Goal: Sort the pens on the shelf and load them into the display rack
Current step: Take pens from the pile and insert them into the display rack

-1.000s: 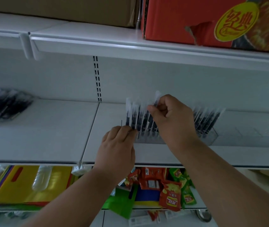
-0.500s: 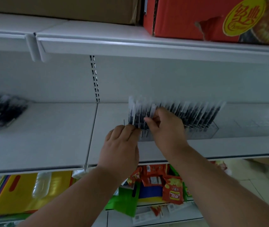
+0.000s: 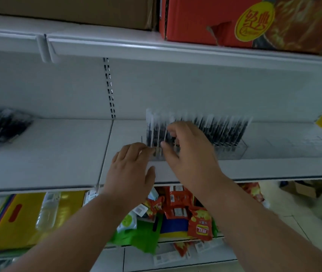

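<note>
On the white middle shelf (image 3: 58,154), just right of its slotted upright, stands the clear display rack (image 3: 232,149), and a long row of black pens (image 3: 223,130) with pale caps already leans in it from its left end almost to its right. To judge by that row, most of the loading is done; what is left seems to be the loose heap of dark pens (image 3: 1,126) lying well to the left of the rack on the same shelf, still unsorted, and the seating of the pens at the rack's left end.

The right hand (image 3: 189,152) is over the left part of the rack, its fingers curled among the pen shafts with the thumb below them; it looks to be pinching one or two pens there, though blur keeps it from being sure which. The left hand (image 3: 130,169) rests at the rack's left front corner, fingertips against the base and fingers fairly straight, apparently steadying it; whether it holds anything cannot be told for certain.

Above the rack, the upper shelf carries a red carton (image 3: 224,22) and a brown box (image 3: 67,10). Below the rack, the lower shelf holds red snack packets (image 3: 201,226) and yellow folders (image 3: 24,218).
</note>
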A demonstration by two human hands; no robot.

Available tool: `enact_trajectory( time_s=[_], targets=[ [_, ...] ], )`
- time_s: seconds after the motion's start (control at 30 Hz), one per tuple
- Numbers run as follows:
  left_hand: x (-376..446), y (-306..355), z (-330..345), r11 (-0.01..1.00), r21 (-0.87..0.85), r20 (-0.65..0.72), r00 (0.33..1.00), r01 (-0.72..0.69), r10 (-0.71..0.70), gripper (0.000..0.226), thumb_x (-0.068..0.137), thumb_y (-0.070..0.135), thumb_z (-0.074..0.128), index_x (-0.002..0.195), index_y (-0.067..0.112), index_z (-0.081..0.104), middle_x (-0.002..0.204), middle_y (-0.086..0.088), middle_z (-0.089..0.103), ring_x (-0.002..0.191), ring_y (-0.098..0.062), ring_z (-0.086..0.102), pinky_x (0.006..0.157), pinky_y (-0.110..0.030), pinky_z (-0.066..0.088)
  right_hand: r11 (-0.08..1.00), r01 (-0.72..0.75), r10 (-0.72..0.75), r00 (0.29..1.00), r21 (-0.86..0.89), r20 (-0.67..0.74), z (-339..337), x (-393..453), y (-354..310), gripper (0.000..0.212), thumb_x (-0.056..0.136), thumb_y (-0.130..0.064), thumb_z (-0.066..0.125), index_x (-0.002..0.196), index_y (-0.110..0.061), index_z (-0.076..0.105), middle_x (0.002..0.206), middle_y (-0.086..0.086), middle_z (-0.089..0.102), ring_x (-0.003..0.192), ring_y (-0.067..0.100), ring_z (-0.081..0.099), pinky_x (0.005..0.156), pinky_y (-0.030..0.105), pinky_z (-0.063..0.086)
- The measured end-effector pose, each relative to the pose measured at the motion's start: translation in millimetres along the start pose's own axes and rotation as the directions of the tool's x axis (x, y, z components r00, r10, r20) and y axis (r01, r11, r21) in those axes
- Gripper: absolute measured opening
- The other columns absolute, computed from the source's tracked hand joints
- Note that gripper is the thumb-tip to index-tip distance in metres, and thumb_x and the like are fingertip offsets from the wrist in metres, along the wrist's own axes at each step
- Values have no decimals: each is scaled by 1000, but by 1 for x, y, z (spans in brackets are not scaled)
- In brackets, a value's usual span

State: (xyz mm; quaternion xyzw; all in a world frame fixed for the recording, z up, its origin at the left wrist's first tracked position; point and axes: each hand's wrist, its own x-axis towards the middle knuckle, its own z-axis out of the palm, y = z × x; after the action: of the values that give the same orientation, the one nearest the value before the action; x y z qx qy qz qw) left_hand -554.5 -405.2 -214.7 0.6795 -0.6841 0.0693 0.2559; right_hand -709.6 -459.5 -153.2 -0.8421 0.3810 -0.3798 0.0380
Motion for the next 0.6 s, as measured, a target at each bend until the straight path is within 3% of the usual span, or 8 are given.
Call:
enact_trajectory(
  time_s=[0.17,0.3,0.37,0.47,0.6],
  targets=[
    [-43,-4,-26,981,20,-31,981,191,-190,42,87,41,42,116,19,64,113,3,60,106,-20,54,90,-39,49,992,107,-112,990,67,80,-1,3,-20,28,87,-24,62,111,-9,61,102,8,59,93,25,57,79,38,51],
    [-77,-12,-47,930,93,-60,935,355,-350,38,87,41,43,111,23,66,109,5,62,103,-20,55,85,-37,49,977,169,-192,964,129,185,8,7,-47,33,87,-28,58,114,-10,60,105,9,60,92,28,59,79,42,52],
    [-97,-20,-60,898,130,-74,908,420,-413,36,86,43,45,111,25,64,109,4,62,102,-23,56,85,-40,50,971,180,-217,938,156,271,13,10,-66,34,91,-30,58,120,-13,57,112,7,58,101,26,57,84,41,50],
    [-126,-38,-81,834,216,-80,861,508,-503,40,84,46,44,111,26,64,108,3,63,101,-26,58,84,-42,51,955,205,-272,896,217,350,23,11,-99,38,94,-34,56,128,-17,52,121,4,54,109,22,52,92,39,46],
    [-162,-69,-110,790,238,-99,823,565,-559,44,85,51,40,111,26,65,107,5,62,103,-23,57,85,-40,48,937,268,-336,866,223,371,38,9,-154,39,94,-37,54,130,-21,50,122,1,51,110,19,50,92,34,44]
  ],
)
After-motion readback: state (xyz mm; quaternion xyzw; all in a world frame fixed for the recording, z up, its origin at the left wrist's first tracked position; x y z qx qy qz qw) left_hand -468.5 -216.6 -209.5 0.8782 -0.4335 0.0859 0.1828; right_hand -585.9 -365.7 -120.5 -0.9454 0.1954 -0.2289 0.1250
